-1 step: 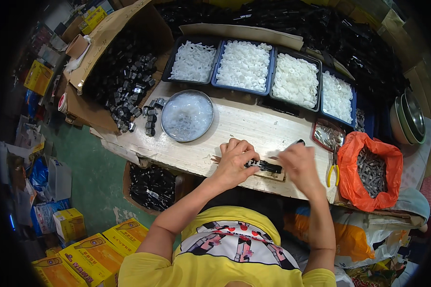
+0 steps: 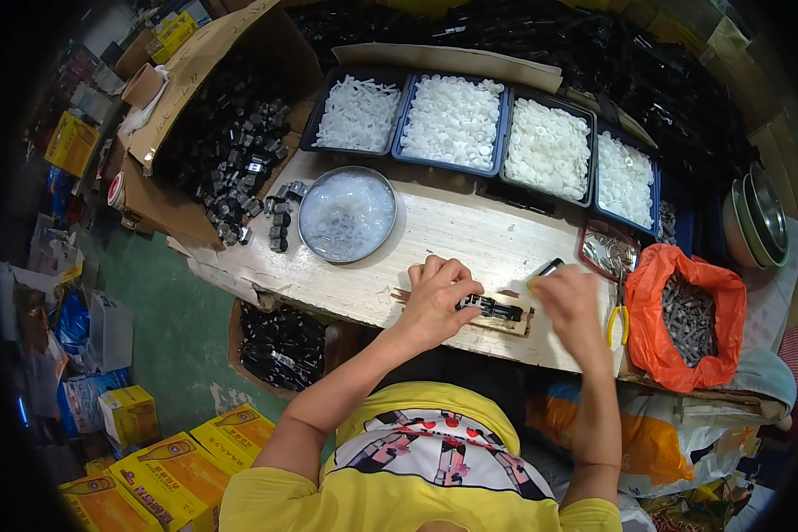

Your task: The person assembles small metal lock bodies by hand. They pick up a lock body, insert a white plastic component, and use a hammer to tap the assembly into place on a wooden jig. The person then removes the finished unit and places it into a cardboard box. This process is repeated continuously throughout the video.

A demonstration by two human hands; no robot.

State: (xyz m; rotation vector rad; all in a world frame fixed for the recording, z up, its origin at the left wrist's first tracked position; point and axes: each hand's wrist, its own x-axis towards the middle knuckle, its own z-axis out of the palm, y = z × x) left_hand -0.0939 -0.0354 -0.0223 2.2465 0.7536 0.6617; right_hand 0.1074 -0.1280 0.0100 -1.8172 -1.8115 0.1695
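Note:
On the near edge of the bench, my left hand [image 2: 437,301] holds a narrow black plastic part [image 2: 496,309] with a pale metallic piece at its left end. That part lies in a shallow wooden jig [image 2: 514,330] set on the bench top. To its right, my right hand [image 2: 569,301] is raised, its fingers closed around a dark-ended tool [image 2: 550,267] with a light band. Most of the tool is hidden in the hand, so its exact kind cannot be told.
Beyond the hands stand trays of white plastic pieces [image 2: 450,120] and a round metal dish [image 2: 348,215]. Rightward are a red dish [image 2: 608,248], yellow-handled pliers [image 2: 618,324] and an orange bag [image 2: 645,297] of grey pieces. A carton [image 2: 164,191] of black parts stands left.
My right hand has shifted slightly right and away from the jig, and more of the dark-ended tool shows. My left hand stays almost where it was on the black part.

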